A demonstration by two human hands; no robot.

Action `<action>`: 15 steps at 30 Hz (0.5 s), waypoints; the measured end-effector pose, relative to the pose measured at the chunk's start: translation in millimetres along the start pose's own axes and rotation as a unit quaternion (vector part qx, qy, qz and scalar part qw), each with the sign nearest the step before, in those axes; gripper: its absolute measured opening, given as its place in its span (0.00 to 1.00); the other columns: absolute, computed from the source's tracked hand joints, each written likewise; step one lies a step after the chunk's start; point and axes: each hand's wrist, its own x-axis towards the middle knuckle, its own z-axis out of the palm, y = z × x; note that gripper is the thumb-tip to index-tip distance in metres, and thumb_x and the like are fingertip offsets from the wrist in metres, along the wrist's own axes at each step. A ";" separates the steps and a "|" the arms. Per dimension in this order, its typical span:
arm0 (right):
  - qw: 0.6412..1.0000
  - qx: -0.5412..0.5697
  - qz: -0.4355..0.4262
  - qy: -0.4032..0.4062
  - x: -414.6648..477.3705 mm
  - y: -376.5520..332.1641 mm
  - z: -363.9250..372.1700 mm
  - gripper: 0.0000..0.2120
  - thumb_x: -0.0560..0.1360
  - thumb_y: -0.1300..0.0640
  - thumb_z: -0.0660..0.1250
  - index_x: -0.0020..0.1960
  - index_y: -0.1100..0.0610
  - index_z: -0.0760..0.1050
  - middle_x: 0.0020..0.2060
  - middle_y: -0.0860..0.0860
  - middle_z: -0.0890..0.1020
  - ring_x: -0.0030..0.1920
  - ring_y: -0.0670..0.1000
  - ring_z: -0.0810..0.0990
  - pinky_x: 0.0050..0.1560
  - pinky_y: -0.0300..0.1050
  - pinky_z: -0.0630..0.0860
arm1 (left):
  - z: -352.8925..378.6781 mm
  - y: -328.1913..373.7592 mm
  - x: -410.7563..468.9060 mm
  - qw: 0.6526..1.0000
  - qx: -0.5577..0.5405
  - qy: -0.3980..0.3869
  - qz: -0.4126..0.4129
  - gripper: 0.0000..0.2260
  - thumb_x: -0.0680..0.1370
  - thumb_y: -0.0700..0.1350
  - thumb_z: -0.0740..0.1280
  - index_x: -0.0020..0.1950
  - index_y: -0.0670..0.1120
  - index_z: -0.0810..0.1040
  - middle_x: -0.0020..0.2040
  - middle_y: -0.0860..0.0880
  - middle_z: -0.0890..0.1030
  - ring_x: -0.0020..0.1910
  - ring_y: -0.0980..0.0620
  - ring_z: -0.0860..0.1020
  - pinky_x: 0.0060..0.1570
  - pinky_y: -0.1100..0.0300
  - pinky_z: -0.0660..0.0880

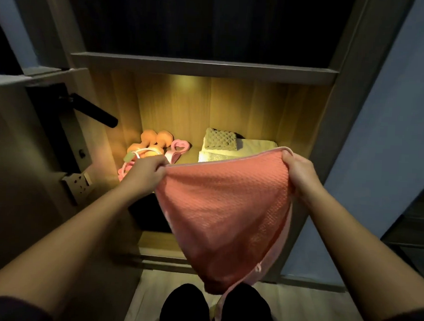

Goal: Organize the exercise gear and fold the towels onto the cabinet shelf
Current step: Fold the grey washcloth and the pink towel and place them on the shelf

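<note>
Wood shelf (191, 155), warm-lit, w/in dim grey cabinet (203, 68)

Door (23, 138), grey-brown, at left; black lever handle (95, 111) on a black plate, lever pointing right and slightly downward; socket plate (78, 181), pale, several pin holes, just below the black plate; blue-grey wall (392, 120) at right; pale wood-grain floor (308, 312) below.

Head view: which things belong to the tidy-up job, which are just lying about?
Job: pink towel, pinched by left hand and right hand; folded towels; orange dumbbells; pink exercise band; shelf.
Just lying about: door handle; wall socket.
</note>
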 end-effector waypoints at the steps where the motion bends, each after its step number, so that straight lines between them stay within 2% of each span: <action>1: 1.000 -0.002 -0.010 0.000 1.3 -1.6 -0.1 0.12 0.82 0.48 0.57 0.57 0.48 0.78 0.43 0.43 0.77 0.44 0.45 0.75 0.38 0.40 0.69 | -3.3 0.3 1.3 0.999 -0.036 0.022 -0.008 0.09 0.78 0.38 0.60 0.45 0.49 0.78 0.41 0.54 0.77 0.40 0.56 0.73 0.36 0.65 0.66; 4: 0.999 0.021 -0.028 0.005 4.9 -8.7 1.1 0.11 0.82 0.50 0.57 0.53 0.48 0.79 0.45 0.45 0.79 0.47 0.46 0.76 0.40 0.40 0.71 | -12.6 6.2 4.0 0.989 -0.121 0.075 -0.043 0.09 0.81 0.42 0.59 0.51 0.48 0.79 0.46 0.53 0.79 0.46 0.54 0.74 0.39 0.64 0.67; 6: 0.999 0.028 -0.018 0.001 6.6 -12.2 0.6 0.11 0.82 0.50 0.58 0.52 0.50 0.79 0.47 0.48 0.80 0.49 0.49 0.77 0.44 0.43 0.74 | -17.8 7.1 6.1 0.990 -0.102 0.083 -0.043 0.10 0.82 0.44 0.60 0.53 0.45 0.80 0.49 0.49 0.80 0.49 0.50 0.75 0.42 0.58 0.67; 9: 0.999 0.035 0.001 0.004 8.4 -13.2 -2.5 0.12 0.82 0.50 0.58 0.46 0.49 0.79 0.46 0.51 0.80 0.48 0.50 0.78 0.43 0.43 0.75 | -23.1 3.8 7.7 0.993 -0.088 0.059 -0.052 0.13 0.82 0.47 0.60 0.52 0.41 0.81 0.50 0.42 0.81 0.48 0.45 0.76 0.41 0.54 0.71; 12: 0.999 0.037 0.015 0.000 8.5 -10.5 -4.5 0.13 0.82 0.49 0.59 0.47 0.49 0.81 0.44 0.51 0.80 0.44 0.49 0.77 0.41 0.43 0.74 | -25.8 1.8 7.7 0.978 -0.183 0.040 -0.097 0.21 0.81 0.54 0.62 0.53 0.34 0.79 0.51 0.37 0.80 0.44 0.41 0.77 0.46 0.45 0.78; 15: 0.998 0.049 0.025 0.006 7.8 -8.7 -5.1 0.12 0.81 0.50 0.60 0.44 0.51 0.79 0.42 0.51 0.80 0.42 0.49 0.77 0.39 0.42 0.73 | -26.4 3.7 7.4 0.963 -0.228 0.031 -0.142 0.24 0.80 0.57 0.63 0.52 0.34 0.79 0.47 0.43 0.78 0.41 0.46 0.73 0.39 0.54 0.73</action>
